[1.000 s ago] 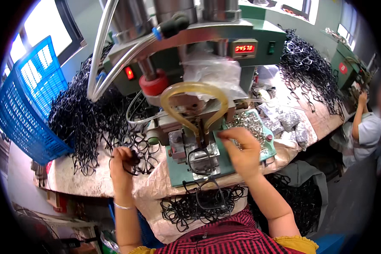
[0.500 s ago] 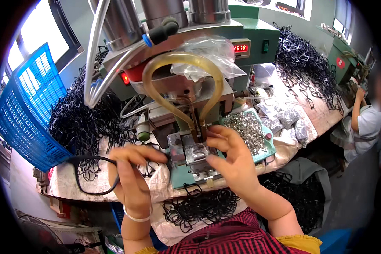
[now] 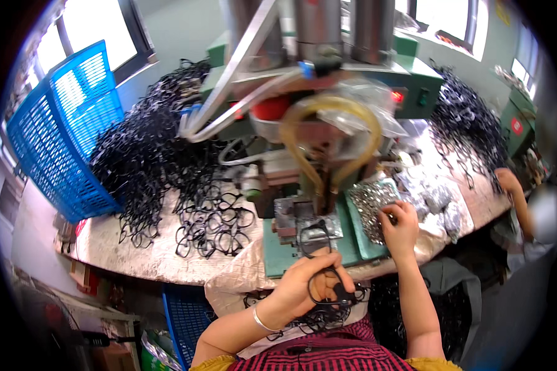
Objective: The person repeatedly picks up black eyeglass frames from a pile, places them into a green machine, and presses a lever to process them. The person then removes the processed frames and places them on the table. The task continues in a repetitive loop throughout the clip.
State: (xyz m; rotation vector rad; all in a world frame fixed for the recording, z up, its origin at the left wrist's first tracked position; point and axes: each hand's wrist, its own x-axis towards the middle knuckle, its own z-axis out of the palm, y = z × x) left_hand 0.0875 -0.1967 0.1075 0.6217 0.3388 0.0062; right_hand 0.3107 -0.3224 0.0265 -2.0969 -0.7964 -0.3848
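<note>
Hidden parts: fingertips of the right hand [image 3: 399, 230] sink into the heap of small metal pieces [image 3: 371, 207], so whether they pinch one cannot be told; the press head above is cut off by the top edge.
Blurred: the co-worker's arm [image 3: 515, 199] at the far right is hard to make out.
Left hand [image 3: 312, 285]: closed around a black spectacle frame [image 3: 328, 272], gripping its lower part.
Frame's place: just in front of the metal fixture [image 3: 306, 222] on the green machine base [image 3: 278, 256], its upper rim reaching onto the fixture.
Frame's look: thin, black, glossy, with rounded rims; its far side is hidden by the fingers.
Bench [image 3: 136, 253]: heaps of black frames [image 3: 161, 154] left of the machine, beside a blue plastic crate [image 3: 62, 136].
Yellowish hose [image 3: 328, 130]: looped above the fixture.
</note>
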